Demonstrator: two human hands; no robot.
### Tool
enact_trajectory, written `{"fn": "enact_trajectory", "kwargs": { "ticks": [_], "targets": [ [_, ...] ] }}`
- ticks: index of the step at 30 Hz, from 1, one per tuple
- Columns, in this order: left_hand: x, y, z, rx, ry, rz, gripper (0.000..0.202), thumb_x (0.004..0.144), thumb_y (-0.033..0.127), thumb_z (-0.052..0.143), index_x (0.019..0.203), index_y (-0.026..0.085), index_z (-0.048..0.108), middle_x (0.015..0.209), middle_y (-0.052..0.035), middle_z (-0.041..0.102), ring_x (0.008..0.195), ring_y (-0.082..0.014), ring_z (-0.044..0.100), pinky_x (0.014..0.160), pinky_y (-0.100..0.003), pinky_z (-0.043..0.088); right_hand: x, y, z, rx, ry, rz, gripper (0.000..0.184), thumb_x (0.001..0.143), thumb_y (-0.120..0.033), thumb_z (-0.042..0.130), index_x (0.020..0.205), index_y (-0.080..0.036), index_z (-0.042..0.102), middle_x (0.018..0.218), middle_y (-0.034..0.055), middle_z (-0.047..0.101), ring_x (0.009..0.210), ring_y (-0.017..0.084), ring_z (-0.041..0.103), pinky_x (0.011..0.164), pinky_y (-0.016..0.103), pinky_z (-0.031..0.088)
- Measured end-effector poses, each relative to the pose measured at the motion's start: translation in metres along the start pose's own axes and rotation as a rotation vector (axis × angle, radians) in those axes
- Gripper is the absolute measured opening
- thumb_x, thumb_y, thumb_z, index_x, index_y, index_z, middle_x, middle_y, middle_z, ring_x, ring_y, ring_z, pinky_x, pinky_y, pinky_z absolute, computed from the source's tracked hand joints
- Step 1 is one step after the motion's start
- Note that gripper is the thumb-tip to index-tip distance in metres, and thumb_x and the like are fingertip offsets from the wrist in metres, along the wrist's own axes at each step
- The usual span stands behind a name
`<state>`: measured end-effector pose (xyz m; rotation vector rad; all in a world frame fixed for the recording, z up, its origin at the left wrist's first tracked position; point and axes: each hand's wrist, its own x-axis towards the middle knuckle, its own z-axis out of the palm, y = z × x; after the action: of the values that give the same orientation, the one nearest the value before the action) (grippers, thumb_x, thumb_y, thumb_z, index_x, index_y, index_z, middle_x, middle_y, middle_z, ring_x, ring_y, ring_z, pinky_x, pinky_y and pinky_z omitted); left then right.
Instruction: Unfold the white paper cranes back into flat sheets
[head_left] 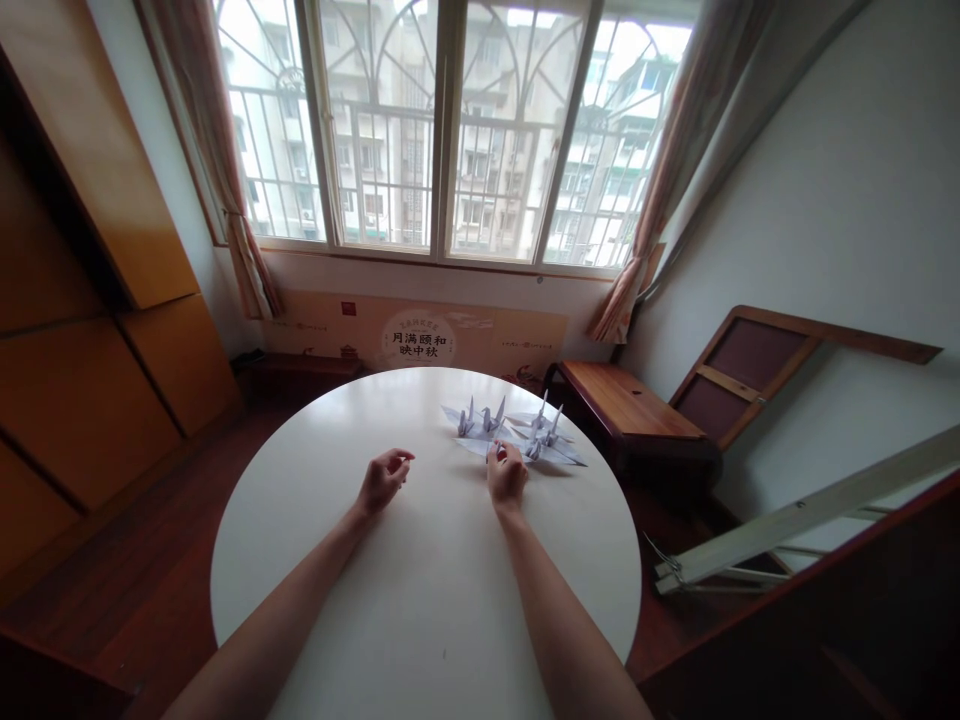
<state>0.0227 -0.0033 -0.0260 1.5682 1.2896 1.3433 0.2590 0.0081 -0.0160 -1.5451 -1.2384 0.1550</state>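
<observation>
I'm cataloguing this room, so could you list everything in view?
Paper cranes: at least four, overlapping, pale grey, table's far right
Round table: one, white, centre
Window: one, pale frame, far wall
Buildings: several, pale, outside
Curtains: two, pinkish, either side of the window
Printed panel: one, beige, below the window
Cabinet: one, orange, left
Low bench: one, brown, right beyond the table
Wooden frame: one, brown with dark panels, against a white wall, right
Slanted frame: one, pale, lower right
Floor: one, dark red, around the table
Left hand: one, bare, over the table left of the cranes
Right hand: one, bare, at the cranes' near edge
</observation>
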Motion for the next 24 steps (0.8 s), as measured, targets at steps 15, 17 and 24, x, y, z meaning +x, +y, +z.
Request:
{"fn": "enact_trajectory", "kwargs": {
  "ticks": [15,17,24],
  "targets": [
    [-0.017,0.029,0.016,-0.673,-0.361,-0.296,0.063,0.069,0.048,0.079,0.118,0.012,0.061,0.102,-0.016,0.069,0.092,-0.0256,0.067,0.081,-0.036,0.052,-0.042,-0.042,0.008,0.786,-0.462,0.15,0.029,0.077,-0.041,0.06,0.082,-0.014,0.07,0.065,0.0022,0.063,0.057,0.012,0.051,0.057,0.026,0.043],
    [-0.018,0.029,0.018,-0.683,-0.336,-0.299,0.068,0.066,0.044,0.082,0.121,0.012,0.06,0.102,-0.016,0.07,0.089,-0.0251,0.067,0.08,-0.036,0.051,-0.043,-0.042,0.008,0.795,-0.518,0.153,0.027,0.076,-0.041,0.061,0.08,-0.015,0.07,0.065,0.0021,0.063,0.056,0.012,0.052,0.057,0.026,0.043],
    [-0.015,0.024,0.019,-0.618,-0.201,-0.254,0.066,0.061,0.037,0.086,0.118,0.011,0.065,0.102,-0.0152,0.071,0.088,-0.0242,0.066,0.076,-0.032,0.048,-0.048,-0.041,0.016,0.859,-0.56,0.18,0.031,0.069,-0.042,0.07,0.086,-0.016,0.07,0.063,0.0009,0.063,0.054,0.012,0.052,0.054,0.026,0.044]
  ]
}}
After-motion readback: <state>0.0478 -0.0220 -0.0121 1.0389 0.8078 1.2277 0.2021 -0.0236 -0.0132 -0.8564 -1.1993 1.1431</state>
